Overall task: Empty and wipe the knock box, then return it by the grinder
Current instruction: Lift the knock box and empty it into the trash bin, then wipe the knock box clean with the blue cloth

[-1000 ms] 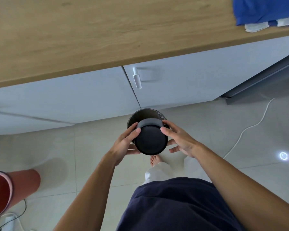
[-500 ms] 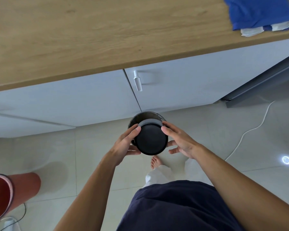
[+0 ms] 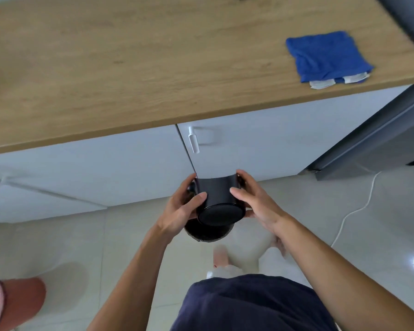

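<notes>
The black round knock box (image 3: 219, 199) is held in front of me, tipped so its flat base faces me and its opening points away toward the white cabinet. My left hand (image 3: 181, 209) grips its left side and my right hand (image 3: 256, 203) grips its right side. Just below it on the floor stands a dark round bin (image 3: 208, 234), mostly hidden by the box. A folded blue cloth (image 3: 328, 56) lies on the wooden counter (image 3: 129, 68) at the right. No grinder is in view.
White cabinet doors with a small white handle (image 3: 193, 142) run under the counter. A red bucket (image 3: 12, 304) stands at the lower left. A white cable (image 3: 359, 206) trails over the tiled floor at the right. A grey appliance (image 3: 380, 139) borders the cabinet.
Both hands have lifted the knock box away from the bin and tilted it, so more of its side wall shows. My view has risen, bringing the blue cloth fully into sight.
</notes>
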